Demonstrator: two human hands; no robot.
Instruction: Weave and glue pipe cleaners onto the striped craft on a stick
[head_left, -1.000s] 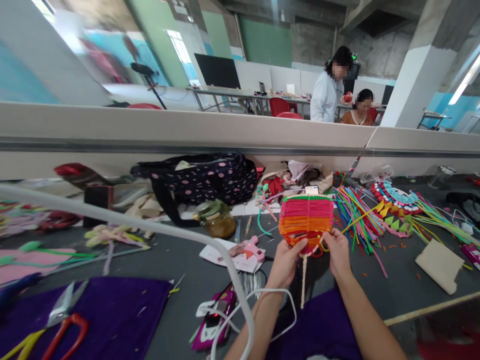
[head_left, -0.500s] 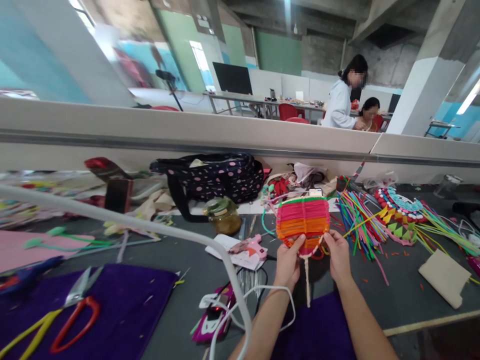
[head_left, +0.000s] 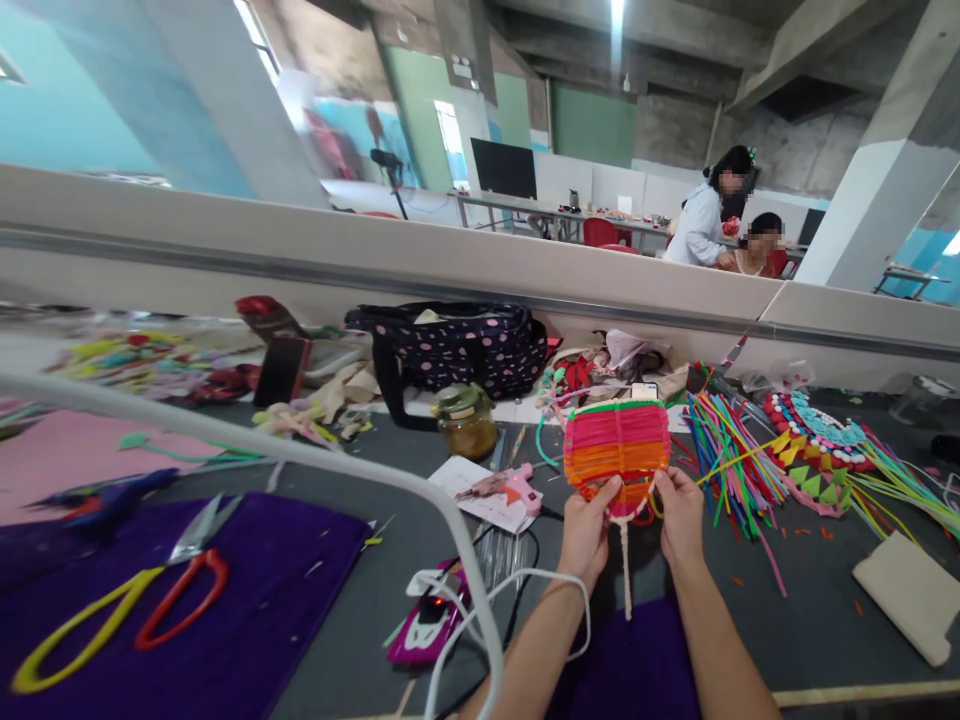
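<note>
A small hand fan (head_left: 616, 440) is held up over the table, its face banded in green, pink, red and orange strips within a wrapped rim. Its pale wrapped handle (head_left: 627, 575) hangs down between my wrists. My left hand (head_left: 589, 530) pinches the fan's lower left edge, thumb on the front. At the lower right rim, the fingers of my right hand (head_left: 680, 510) are closed on the edge. Behind the fan, a bundle of coloured pipe-like strips (head_left: 739, 465) lies to the right. A pink glue gun (head_left: 517, 488) rests on white paper to the left.
Scissors (head_left: 191, 550) lie spread on purple cloth (head_left: 300, 590) at left. A white bent tube (head_left: 360, 470) and cable cross the foreground. A glass jar (head_left: 465, 425), a dotted bag (head_left: 465, 350) and a beaded piece (head_left: 817, 440) stand farther back. Two people work beyond the partition (head_left: 570, 265).
The view has turned slightly left, so most things sit farther right. Both hands keep their hold on the fan, which stays nearly the same in pose.
</note>
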